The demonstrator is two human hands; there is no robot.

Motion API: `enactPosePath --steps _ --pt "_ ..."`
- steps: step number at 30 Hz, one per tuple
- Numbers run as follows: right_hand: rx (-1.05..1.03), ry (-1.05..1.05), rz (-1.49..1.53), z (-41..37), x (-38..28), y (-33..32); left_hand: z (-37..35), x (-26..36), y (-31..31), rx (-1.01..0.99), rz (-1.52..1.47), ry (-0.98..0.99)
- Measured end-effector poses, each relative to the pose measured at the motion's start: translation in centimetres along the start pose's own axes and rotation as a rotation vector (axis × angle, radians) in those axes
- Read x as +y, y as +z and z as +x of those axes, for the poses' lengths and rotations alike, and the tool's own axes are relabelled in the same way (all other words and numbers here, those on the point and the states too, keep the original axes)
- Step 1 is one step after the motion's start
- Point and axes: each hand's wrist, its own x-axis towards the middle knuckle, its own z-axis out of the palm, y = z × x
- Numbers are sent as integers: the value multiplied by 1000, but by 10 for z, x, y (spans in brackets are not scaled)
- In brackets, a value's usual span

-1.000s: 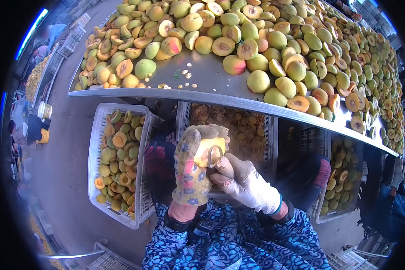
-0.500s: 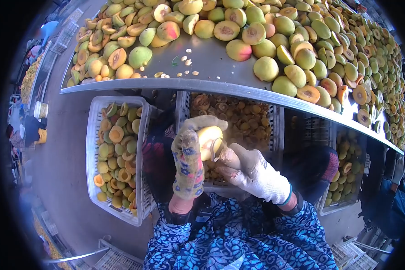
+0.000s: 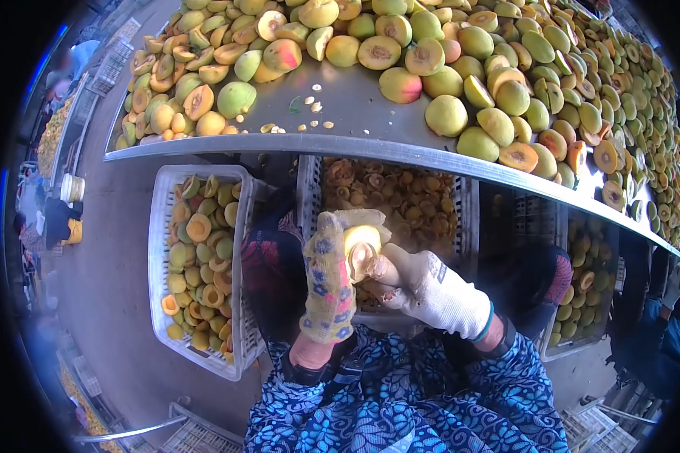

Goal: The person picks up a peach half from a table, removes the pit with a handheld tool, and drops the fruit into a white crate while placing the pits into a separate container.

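Observation:
My left hand (image 3: pixel 329 279), in a stained patterned glove, is closed around a halved yellow fruit (image 3: pixel 361 235), peach-like, with its cut face turned to the right. My right hand (image 3: pixel 431 291), in a white glove with worn, brownish fingertips, is closed on a small pitting tool with a curved metal loop (image 3: pixel 361 260). The loop lies against the cut face of the fruit; most of the handle is hidden in the fingers. Both hands are above a crate (image 3: pixel 468 219) of brownish pits and scraps (image 3: pixel 393 192).
A metal table (image 3: pixel 340 98) heaped with whole and halved fruit (image 3: pixel 446 115) stands ahead, its raised edge (image 3: pixel 400 155) close beyond my hands. To the left is a white crate (image 3: pixel 159 264) of fruit halves; another crate of fruit (image 3: pixel 578 302) is at right. Other people work at both sides.
My left hand has lowered slightly and turned the fruit, so its cut face shows more. The metal loop now lies over that face instead of at its side.

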Motion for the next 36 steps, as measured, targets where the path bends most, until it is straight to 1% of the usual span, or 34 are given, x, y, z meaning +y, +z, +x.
enactPosePath --steps 2,3,5,6,8,9,10,11,12,13,15,16,17,19,21,22,23,25,26,27,28,29,30,31,33,34,35,36 --pt "-16 17 22 2 -3 -1 2 -6 -12 -70 576 339" --pt "-28 30 38 1 -4 -1 4 -11 -19 -73 577 335" --pt "-28 48 20 -1 1 2 9 -17 -28 -135 832 493" --pt "-31 60 -3 -1 4 3 11 -14 -28 -134 829 491" --pt "-50 106 -51 -4 8 9 15 -1 -25 -233 337 -129" --pt "-68 147 -105 -4 10 10 18 -3 -26 -234 338 -126" --pt "-65 148 -104 -5 12 12 19 -8 -29 -280 391 -62" --pt "-16 131 -50 -6 13 14 21 -5 -26 -326 442 2" --pt "37 111 -1 -5 13 13 21 8 -23 -258 285 -301" --pt "49 106 -9 -4 11 11 21 13 -12 -268 286 -290" --pt "106 34 295 -4 8 11 14 13 8 -51 544 418" --pt "91 2 301 -4 8 13 14 1 -4 -104 668 534" --pt "19 -35 460 -4 2 15 11 -7 3 -37 445 589" --pt "-104 77 559 -2 3 17 22 -6 -18 -214 563 712" --pt "-93 54 534 -4 10 17 23 2 -19 -128 1029 918" --pt "-82 20 507 -5 12 16 22 5 -17 -123 1030 914" --pt "-84 13 503 -4 9 9 25 9 -14 -182 586 550" --pt "-268 243 799 -7 1 0 22 16 -3 -262 -299 -203" --pt "-257 265 859 -8 0 2 10 27 26 22 -377 -98" --pt "-254 262 859 -7 -2 2 3 17 21 18 -376 -97" --pt "-301 327 819 -6 -6 3 -6 -1 11 48 -194 22" --pt "-352 397 779 -6 -8 6 -10 -4 10 83 -13 136" --pt "-329 362 764 -7 -9 12 -9 -4 7 94 68 146" --pt "-336 367 768 -7 -9 14 -4 0 3 101 70 140" --pt "-317 239 658 -5 -4 12 7 9 -6 -93 14 -114" --pt "-349 180 727 -7 2 12 8 17 -4 -89 43 -154" --pt "-352 178 726 -6 3 12 11 22 -4 -87 43 -152" --pt "-374 245 771 -7 3 12 13 24 -4 -118 123 -148"
